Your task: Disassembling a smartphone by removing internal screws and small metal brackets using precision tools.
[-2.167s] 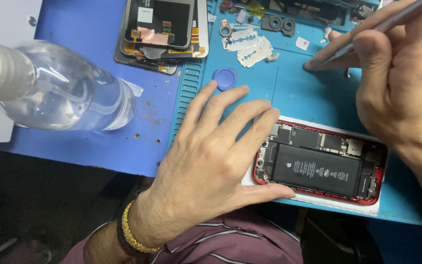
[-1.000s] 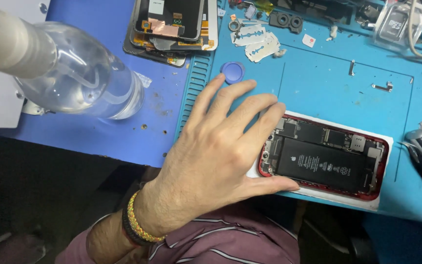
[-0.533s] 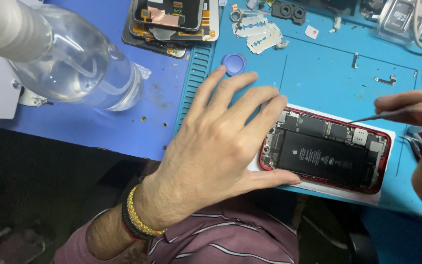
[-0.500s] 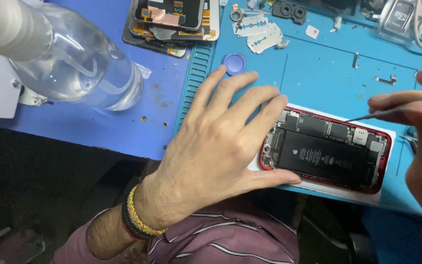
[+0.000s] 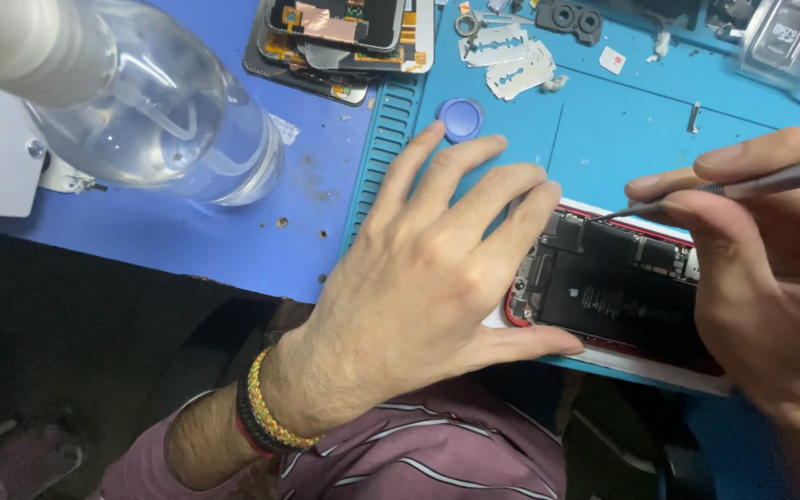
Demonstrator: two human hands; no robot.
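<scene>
your left hand (image 5: pixel 428 278) lies flat with fingers spread apart, palm down on the left end of an opened phone (image 5: pixel 618 296), pinning it so it cannot slide. the phone, red-rimmed with its dark battery and boards exposed, sits on a white sheet at the near edge of the blue mat (image 5: pixel 604 139) on the bench, close to your body where both hands reach it easily. your right hand (image 5: pixel 770 278) covers the phone's right end, its fingers pinched together on a thin dark tool (image 5: pixel 743 185) held like a pen, the fine tip angled down to the phone's upper edge. farther back lie razor blades (image 5: pixel 509 57), a round blue disc (image 5: pixel 460 118) and a stack of screen parts (image 5: pixel 344 37), set apart from the work. a clear bottle (image 5: pixel 141 111) stands at the left.
</scene>
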